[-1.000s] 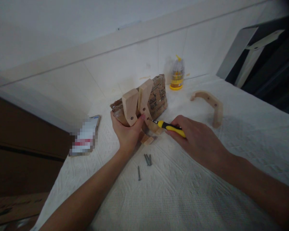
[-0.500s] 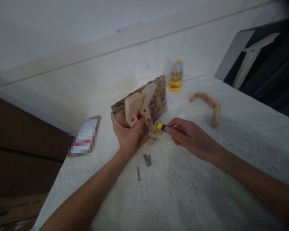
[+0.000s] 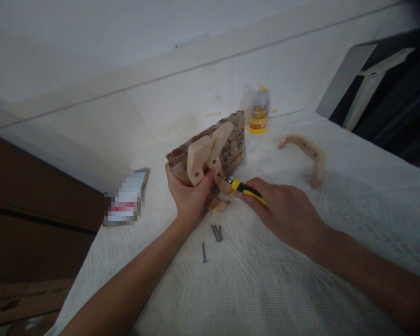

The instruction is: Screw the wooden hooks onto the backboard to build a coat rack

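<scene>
My left hand [image 3: 189, 193] is closed around the lower left of a brown cardboard piece [image 3: 235, 143] and the pale wooden pieces against it, its thumb lying on the wood. One angled wooden piece [image 3: 198, 156] stands at the left; a second wooden piece [image 3: 221, 140] with dark holes is beside it. My right hand [image 3: 283, 205] grips a black-and-yellow screwdriver [image 3: 238, 186], its tip at the lower hole of the second piece. Whether a screw sits in that hole I cannot tell. Several loose screws [image 3: 217, 232] lie on the cloth in front.
A separate curved wooden piece [image 3: 306, 148] rests on the white cloth [image 3: 266, 289] at the right. Behind stands a yellow-based clear container [image 3: 259, 114] near the wall. A partly blurred flat packet [image 3: 128, 198] lies at the left. A grey metal bracket [image 3: 371, 81] is at far right.
My right hand has turned on the screwdriver, so the back of the hand faces up and more of the handle shows. The tip stays at the hole. The whole view has shifted slightly.
</scene>
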The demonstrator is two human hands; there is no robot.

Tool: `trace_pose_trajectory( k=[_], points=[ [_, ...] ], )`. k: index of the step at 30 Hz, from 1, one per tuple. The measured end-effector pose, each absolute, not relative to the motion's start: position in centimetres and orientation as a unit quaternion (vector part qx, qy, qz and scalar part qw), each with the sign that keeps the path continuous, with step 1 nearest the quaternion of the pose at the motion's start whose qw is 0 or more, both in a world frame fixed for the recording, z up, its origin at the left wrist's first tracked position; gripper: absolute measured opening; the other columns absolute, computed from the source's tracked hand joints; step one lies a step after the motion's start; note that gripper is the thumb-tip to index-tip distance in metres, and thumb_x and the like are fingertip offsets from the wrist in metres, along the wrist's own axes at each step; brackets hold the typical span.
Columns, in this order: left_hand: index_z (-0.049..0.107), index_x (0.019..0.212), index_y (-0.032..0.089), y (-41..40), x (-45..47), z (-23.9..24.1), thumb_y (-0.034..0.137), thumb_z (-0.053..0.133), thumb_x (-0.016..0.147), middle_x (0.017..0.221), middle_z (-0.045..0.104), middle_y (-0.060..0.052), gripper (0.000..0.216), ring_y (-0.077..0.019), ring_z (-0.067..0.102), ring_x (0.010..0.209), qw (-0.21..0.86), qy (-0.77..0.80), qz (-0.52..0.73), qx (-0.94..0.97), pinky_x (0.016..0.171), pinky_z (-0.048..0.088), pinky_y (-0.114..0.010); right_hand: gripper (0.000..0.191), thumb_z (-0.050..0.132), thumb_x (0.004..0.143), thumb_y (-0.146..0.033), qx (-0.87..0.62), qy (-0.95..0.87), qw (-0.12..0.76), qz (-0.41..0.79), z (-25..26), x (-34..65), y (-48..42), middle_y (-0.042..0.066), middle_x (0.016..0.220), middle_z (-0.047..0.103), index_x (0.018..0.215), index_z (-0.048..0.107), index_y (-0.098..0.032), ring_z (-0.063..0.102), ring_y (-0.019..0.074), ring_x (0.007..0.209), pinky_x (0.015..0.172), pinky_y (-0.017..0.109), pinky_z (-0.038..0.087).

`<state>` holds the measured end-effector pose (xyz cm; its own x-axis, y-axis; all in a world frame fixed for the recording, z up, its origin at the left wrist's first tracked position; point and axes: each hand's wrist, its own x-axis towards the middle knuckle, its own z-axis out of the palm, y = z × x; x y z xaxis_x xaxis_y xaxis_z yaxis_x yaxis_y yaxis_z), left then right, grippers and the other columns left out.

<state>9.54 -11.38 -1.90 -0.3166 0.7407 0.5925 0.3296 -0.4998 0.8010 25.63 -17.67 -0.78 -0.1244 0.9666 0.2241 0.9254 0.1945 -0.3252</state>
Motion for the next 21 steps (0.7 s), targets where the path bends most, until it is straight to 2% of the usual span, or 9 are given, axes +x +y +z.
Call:
trace_pose_trajectory(
  k=[4,6,10,12,16,21],
  points=[
    [0.044,0.088,0.024,-11.44,9.59,-1.81,0.024,0.077,0.055,0.089,0.062,-0.002,0.047,-0.0199,0.064,0.081,0.163,0.462,0.658,0.571,0.075,0.056,-0.037,0.020,0.034,0.091,-0.034,-0.612,-0.712,0.250,0.238,-0.71,25.27,-17.66,-0.001,0.054,0.058,0.087,0.048,-0.020,0.055,0.0160,0.048,0.048,0.026,0.036],
    [0.044,0.089,0.025,-11.47,9.61,-1.75,0.024,0.077,0.055,0.089,0.062,-0.002,0.048,-0.0202,0.064,0.081,0.161,0.467,0.655,0.572,0.074,0.056,-0.038,0.016,0.036,0.090,-0.035,-0.590,-0.692,0.294,0.296,-0.82,25.18,-17.59,-0.002,0.055,0.057,0.087,0.043,-0.021,0.054,0.0141,0.047,0.047,0.024,0.037],
    [0.043,0.089,0.025,-11.50,9.60,-1.71,0.025,0.077,0.055,0.091,0.063,-0.002,0.048,-0.0215,0.064,0.084,0.156,0.478,0.647,0.574,0.077,0.056,-0.040,0.018,0.054,0.079,-0.031,-0.598,-0.700,0.340,0.188,-1.29,25.10,-17.56,0.001,0.072,0.060,0.085,0.039,-0.022,0.059,0.0167,0.061,0.054,0.027,0.042],
    [0.043,0.088,0.025,-11.50,9.62,-1.73,0.025,0.078,0.055,0.092,0.064,-0.002,0.048,-0.0215,0.064,0.085,0.153,0.476,0.648,0.575,0.077,0.056,-0.040,0.019,0.055,0.075,-0.023,-0.593,-0.722,0.336,0.117,-1.50,25.12,-17.57,0.003,0.078,0.059,0.086,0.040,-0.021,0.059,0.0182,0.066,0.055,0.028,0.043],
    [0.044,0.086,0.025,-11.46,9.67,-1.77,0.025,0.078,0.054,0.089,0.064,-0.002,0.047,-0.0210,0.065,0.082,0.155,0.474,0.653,0.571,0.074,0.056,-0.039,0.006,0.047,0.077,-0.015,-0.568,-0.763,0.307,0.013,-1.57,25.44,-17.44,0.006,0.083,0.056,0.079,0.045,-0.020,0.056,0.0189,0.067,0.055,0.030,0.041],
    [0.044,0.087,0.024,-11.21,9.51,-1.89,0.025,0.078,0.053,0.091,0.063,-0.003,0.048,-0.0210,0.064,0.084,0.163,0.472,0.659,0.563,0.075,0.056,-0.039,0.010,0.049,0.085,-0.027,-0.585,-0.762,0.275,-0.023,-1.36,26.01,-17.39,0.005,0.080,0.061,0.079,0.053,-0.019,0.059,0.0199,0.069,0.053,0.029,0.040]
  ],
)
